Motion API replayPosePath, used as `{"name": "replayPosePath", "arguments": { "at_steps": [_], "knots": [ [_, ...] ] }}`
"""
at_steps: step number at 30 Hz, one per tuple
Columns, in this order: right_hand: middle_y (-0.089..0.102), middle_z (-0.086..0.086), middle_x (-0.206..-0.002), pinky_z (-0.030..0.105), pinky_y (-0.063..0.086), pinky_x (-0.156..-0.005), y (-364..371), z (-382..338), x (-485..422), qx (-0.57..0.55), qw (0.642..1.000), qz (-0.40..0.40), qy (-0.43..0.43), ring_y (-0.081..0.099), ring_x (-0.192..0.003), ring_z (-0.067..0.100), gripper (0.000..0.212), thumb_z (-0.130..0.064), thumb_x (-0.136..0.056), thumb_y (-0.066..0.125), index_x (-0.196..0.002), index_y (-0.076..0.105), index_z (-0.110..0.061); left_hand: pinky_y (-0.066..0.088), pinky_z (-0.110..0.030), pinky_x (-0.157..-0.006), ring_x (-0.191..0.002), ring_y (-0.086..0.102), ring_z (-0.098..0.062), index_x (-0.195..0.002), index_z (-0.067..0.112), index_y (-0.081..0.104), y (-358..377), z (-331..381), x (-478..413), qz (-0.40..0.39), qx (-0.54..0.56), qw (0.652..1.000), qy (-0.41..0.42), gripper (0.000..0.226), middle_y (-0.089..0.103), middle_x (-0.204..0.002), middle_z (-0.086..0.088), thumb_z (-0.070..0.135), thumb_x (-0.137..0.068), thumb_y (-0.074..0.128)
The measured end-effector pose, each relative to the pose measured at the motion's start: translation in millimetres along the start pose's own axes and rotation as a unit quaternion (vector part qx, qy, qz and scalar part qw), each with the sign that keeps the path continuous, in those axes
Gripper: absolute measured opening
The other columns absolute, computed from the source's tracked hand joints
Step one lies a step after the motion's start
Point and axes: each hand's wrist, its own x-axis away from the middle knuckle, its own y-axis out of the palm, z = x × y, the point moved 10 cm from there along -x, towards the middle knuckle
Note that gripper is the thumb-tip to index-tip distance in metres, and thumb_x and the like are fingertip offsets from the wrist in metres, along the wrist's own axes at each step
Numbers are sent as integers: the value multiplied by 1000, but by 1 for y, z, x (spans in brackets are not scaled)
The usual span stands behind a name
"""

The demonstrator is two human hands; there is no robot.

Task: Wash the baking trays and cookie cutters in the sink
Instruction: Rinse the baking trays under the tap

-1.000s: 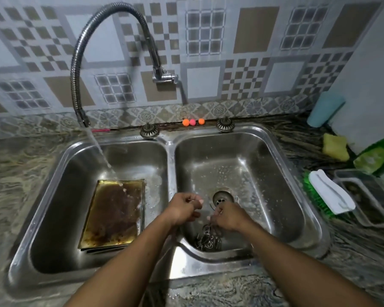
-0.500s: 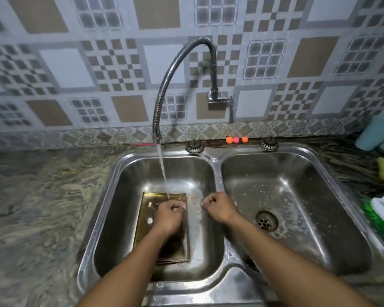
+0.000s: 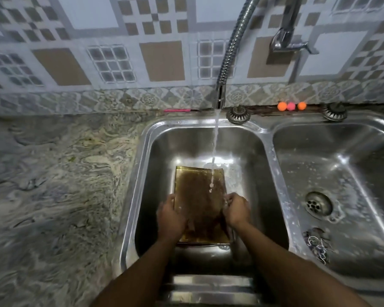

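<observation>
The rinse is in hand: the baking tray [image 3: 198, 200] lies in the left basin [image 3: 149, 173] under running water [image 3: 215, 147] — left hand [image 3: 170, 214] and right hand [image 3: 236, 210] grip its side edges with curled fingers. Next probably comes scrubbing — cookie cutters [image 3: 317, 244] lie in the right basin [image 3: 364, 169].

Baking tray [image 3: 200, 196] in left basin [image 3: 186, 142], cookie cutters [image 3: 317, 245] in right basin [image 3: 353, 156]

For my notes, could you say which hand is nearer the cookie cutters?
Right. The right hand is left of the cookie cutters; the left hand is further left, across the tray.
</observation>
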Motion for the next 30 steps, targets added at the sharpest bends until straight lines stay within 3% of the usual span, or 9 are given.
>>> {"name": "replayPosePath", "arguments": {
  "at_steps": [4, 9, 13, 16, 18, 23, 26, 28, 30],
  "knots": [
    [64, 0, -80, 28, 41, -60, 0, 5, -7, 14, 1000, 2, -1, 56, -73, 16, 18, -3, -88, 48, -81, 60, -14, 58, -38, -87, -106, 62, -19, -122, 23, 63, -4, 5, -4, 29, -36, 999, 11, 34, 62, -114, 0, 10, -91, 65],
    [68, 5, -96, 26, 49, -74, 3, -9, -7, 35, 999, -1, -27, 64, -86, 24, 24, -6, -81, 59, -96, 64, -24, 46, -28, -85, -103, 57, -16, -135, 21, 55, -10, 32, -1, 37, -45, 994, 93, 41, 55, -121, -3, 5, -97, 49],
    [65, 5, -97, 30, 52, -73, -10, -37, 0, -50, 997, 14, -62, 66, -84, 25, 25, -21, -81, 64, -103, 56, -31, 41, -26, -85, -102, 59, -17, -132, 18, 59, -18, 36, -1, 58, -1, 988, 142, 40, 61, -117, -3, 3, -96, 50],
    [65, -2, -96, 33, 54, -69, -29, -57, 8, -154, 986, -2, -69, 66, -82, 19, 32, -9, -91, 63, -107, 49, -33, 39, -21, -84, -105, 52, -6, -137, 21, 57, -32, 44, -5, 80, 55, 986, 134, 44, 58, -120, 2, 3, -97, 50],
    [60, -8, -94, 24, 46, -61, -48, -71, 12, -193, 978, 4, -75, 62, -83, 11, 30, -6, -95, 62, -112, 49, -28, 38, -10, -83, -105, 51, -1, -138, 24, 57, -38, 61, -5, 88, 92, 981, 149, 46, 55, -121, 6, 2, -98, 49],
    [55, -3, -89, 19, 40, -65, -104, -111, 22, -225, 960, 68, -151, 56, -83, 14, 44, 8, -92, 56, -116, 50, -28, 46, -5, -76, -97, 64, -15, -122, 31, 67, -35, 100, -10, 63, 137, 974, 168, 41, 60, -119, 4, 3, -98, 50],
    [58, 0, -89, 20, 45, -58, -139, -140, 46, -219, 940, 100, -243, 55, -74, 8, 46, 10, -92, 51, -116, 51, -29, 60, -28, -78, -95, 67, -18, -125, 46, 60, -16, 109, -12, 4, 122, 984, 132, 37, 60, -126, 9, 19, -100, 53],
    [60, -8, -96, 15, 48, -67, -156, -158, 70, -206, 920, 112, -313, 58, -80, -3, 41, 9, -93, 50, -118, 53, -23, 58, -43, -91, -106, 66, -18, -129, 44, 58, -7, 119, -8, -26, 122, 987, 103, 34, 63, -128, 6, 27, -101, 53],
    [61, -17, -104, 13, 48, -80, -166, -169, 90, -168, 904, 124, -372, 61, -93, -3, 40, 7, -92, 51, -119, 55, -23, 49, -46, -105, -121, 59, -19, -131, 37, 61, -1, 135, -4, -49, 137, 986, 81, 31, 61, -135, 3, 35, -102, 50]
  ]
}}
